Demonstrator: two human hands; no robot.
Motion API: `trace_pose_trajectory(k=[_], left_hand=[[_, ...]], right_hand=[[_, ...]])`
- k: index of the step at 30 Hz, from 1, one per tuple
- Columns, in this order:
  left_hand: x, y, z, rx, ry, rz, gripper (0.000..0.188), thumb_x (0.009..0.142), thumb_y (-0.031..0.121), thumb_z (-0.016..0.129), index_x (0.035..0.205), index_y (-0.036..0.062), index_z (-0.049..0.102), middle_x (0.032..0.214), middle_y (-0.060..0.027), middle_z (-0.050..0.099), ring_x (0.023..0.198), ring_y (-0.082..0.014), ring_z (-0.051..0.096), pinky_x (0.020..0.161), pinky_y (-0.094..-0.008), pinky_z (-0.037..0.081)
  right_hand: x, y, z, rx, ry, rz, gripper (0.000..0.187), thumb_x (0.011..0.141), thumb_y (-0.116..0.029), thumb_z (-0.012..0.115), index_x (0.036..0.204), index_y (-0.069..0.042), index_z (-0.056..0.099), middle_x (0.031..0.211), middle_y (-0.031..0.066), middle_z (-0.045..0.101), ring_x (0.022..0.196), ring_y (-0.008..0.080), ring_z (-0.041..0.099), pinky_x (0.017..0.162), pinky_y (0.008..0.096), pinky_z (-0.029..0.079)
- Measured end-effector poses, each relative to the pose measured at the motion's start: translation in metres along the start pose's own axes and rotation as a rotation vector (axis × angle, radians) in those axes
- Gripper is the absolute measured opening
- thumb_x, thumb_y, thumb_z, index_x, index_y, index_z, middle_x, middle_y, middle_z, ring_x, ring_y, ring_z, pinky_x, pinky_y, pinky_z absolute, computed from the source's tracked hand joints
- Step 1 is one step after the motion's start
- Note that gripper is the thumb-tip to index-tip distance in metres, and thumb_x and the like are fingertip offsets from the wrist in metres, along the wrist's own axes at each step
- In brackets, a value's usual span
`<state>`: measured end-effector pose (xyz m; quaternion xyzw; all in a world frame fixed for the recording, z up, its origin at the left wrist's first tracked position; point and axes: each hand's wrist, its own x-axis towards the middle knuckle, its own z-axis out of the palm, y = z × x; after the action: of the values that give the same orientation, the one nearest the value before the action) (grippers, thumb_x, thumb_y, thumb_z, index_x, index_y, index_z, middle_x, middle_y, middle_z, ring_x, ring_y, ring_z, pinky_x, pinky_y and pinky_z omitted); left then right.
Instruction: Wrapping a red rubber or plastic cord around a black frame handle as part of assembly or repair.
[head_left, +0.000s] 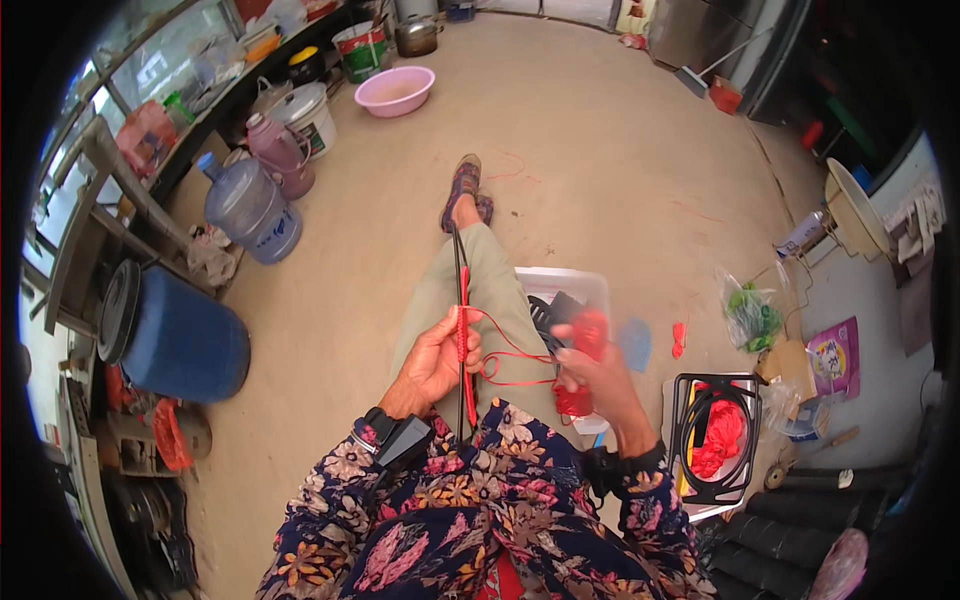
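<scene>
My left hand (437, 358) is closed around black cords (459, 250) that run lengthwise over my lap toward my feet. Red cord (462, 335) is wound in tight coils around them at my fingers. From there loose red strands loop across to my right hand (610, 388), which is blurred by motion. Its fingers are bent on the red cord, with a red bundle (590, 335) at the fingertips. Another red bundle (573, 400) lies just below that hand. Under it stands a white tray (590, 283) with black pieces inside, partly hidden by my arm.
To the right, a second white box (718, 510) bears a black frame (683, 430) and red material (722, 440). A small red bundle (679, 340) lies on the floor. At left stand a blue barrel (190, 335) and a water jug (255, 212); a pink basin (395, 90) sits ahead.
</scene>
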<state>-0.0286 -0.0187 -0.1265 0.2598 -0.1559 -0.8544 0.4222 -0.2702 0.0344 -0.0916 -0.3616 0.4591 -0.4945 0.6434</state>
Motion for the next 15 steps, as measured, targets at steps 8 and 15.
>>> trace_pose_trajectory(k=[8, 15], left_hand=[[-0.009, 0.002, -0.003, -0.104, -0.002, 0.078, 0.039, 0.098, 0.039, 0.040, 0.113, 0.0043, 0.052, 0.068, -0.0041, 0.049, 0.055, -0.0152, 0.045, 0.049, -0.0276, 0.035], [-0.020, 0.003, 0.022, 0.001, 0.055, 0.187, 0.041, 0.096, 0.036, 0.047, 0.117, 0.0002, 0.046, 0.066, -0.0028, 0.047, 0.054, -0.0131, 0.045, 0.047, -0.0256, 0.034]], right_hand=[[0.083, 0.018, 0.066, -0.296, -0.255, 0.108, 0.025, 0.087, -0.029, 0.063, 0.078, -0.005, 0.060, 0.057, -0.0002, 0.052, 0.050, 0.0081, 0.050, 0.047, 0.0240, 0.039], [0.073, 0.023, 0.055, -0.168, -0.303, 0.207, 0.026, 0.088, -0.024, 0.064, 0.071, -0.006, 0.057, 0.055, -0.0011, 0.049, 0.050, 0.0074, 0.048, 0.047, 0.0250, 0.040]])
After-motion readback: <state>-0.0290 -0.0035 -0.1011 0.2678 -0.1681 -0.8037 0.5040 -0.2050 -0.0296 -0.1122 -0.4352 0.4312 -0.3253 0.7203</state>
